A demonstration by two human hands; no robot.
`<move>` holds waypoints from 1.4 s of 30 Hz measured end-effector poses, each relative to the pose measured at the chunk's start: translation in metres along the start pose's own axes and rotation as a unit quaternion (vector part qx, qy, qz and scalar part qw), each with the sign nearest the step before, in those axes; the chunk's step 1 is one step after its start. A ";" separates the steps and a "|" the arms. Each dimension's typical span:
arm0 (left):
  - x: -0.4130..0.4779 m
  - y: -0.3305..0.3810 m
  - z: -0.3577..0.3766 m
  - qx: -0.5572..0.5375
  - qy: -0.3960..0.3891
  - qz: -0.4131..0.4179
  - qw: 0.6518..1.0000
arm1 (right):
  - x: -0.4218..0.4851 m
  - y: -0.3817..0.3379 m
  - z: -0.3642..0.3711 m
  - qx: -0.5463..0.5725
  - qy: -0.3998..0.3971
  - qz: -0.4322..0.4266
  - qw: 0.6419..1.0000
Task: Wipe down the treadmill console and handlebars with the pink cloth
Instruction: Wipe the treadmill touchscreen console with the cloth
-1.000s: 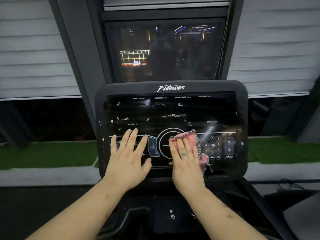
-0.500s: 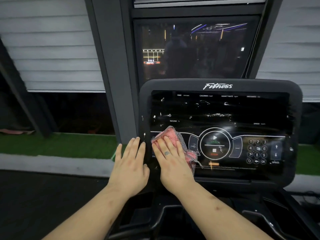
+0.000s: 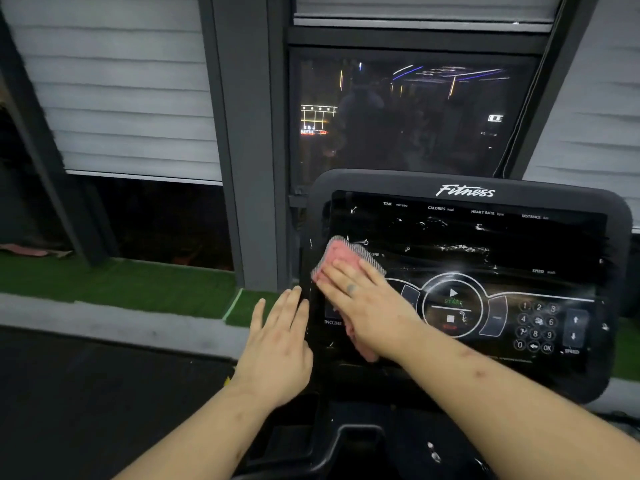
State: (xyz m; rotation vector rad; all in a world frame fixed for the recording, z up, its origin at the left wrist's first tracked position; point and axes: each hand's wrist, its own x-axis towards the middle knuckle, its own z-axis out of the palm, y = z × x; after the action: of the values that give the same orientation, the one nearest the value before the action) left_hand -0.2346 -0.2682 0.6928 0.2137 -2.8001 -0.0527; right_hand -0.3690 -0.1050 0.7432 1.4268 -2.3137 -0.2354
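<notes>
Right hand (image 3: 363,306) is pressing the pink cloth (image 3: 341,256) flat-fingered, ungripped, at the console (image 3: 381,184)'s left edge, left hand (image 3: 277,348) hovering released alongside; overlapping firm strokes are probably suiting these smears best

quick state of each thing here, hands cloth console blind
console: screen dark, streaked
pink cloth: flattened against the console's left side
right hand: fingers straight, pressing on the pink cloth
left hand: open, holding nothing, at the console's left edge
blind: partly lowered
</notes>
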 end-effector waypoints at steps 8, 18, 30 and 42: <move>-0.001 -0.006 -0.007 -0.015 -0.002 0.005 1.000 | 0.078 0.037 -0.069 -0.028 0.013 0.065 0.997; -0.005 -0.027 -0.003 -0.013 0.014 -0.024 1.000 | 0.042 -0.015 -0.004 0.018 0.038 -0.018 0.999; -0.017 -0.020 0.001 -0.021 0.029 -0.028 0.999 | -0.017 -0.061 0.050 0.019 -0.030 -0.121 0.992; -0.013 0.000 0.012 -0.015 0.058 -0.006 0.998 | -0.078 -0.021 0.054 0.017 -0.030 -0.064 0.997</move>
State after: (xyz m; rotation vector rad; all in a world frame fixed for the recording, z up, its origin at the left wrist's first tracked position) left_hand -0.2269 -0.2659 0.6771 0.2179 -2.6800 -0.0818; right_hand -0.3440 -0.0501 0.6677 1.6083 -2.2868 -0.2802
